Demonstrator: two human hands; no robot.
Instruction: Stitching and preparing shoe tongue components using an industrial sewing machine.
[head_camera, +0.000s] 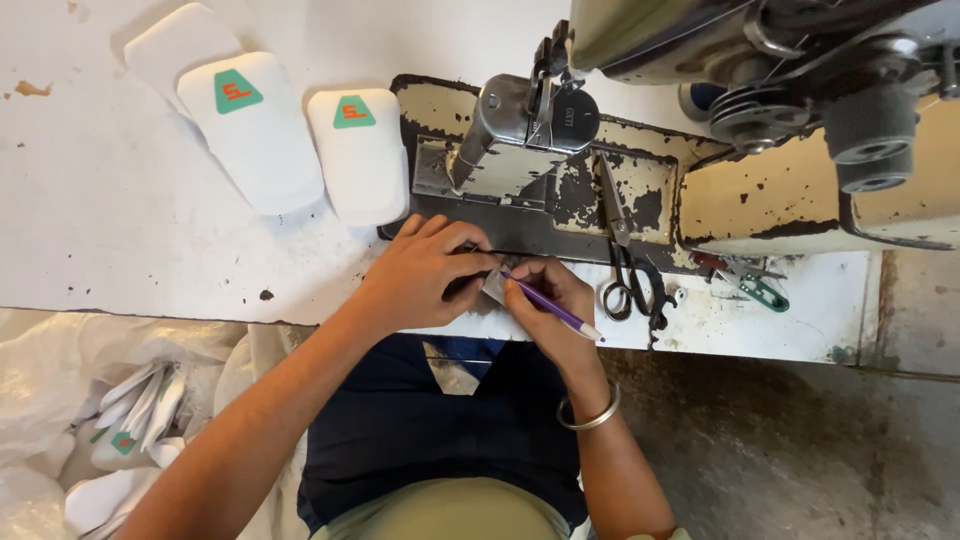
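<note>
Now hands (480, 285) pinch a small piece; right's purple pen (553, 307) slants tip up-left

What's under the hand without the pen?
Under the left hand a small grey piece pokes out, lying on the sewing machine's dark bed. The rest is covered by the fingers.

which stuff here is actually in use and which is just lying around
In use: left hand, right hand, pen, small grey piece.
Lying about: scissors, white pads, green snips, sewing machine.
</note>
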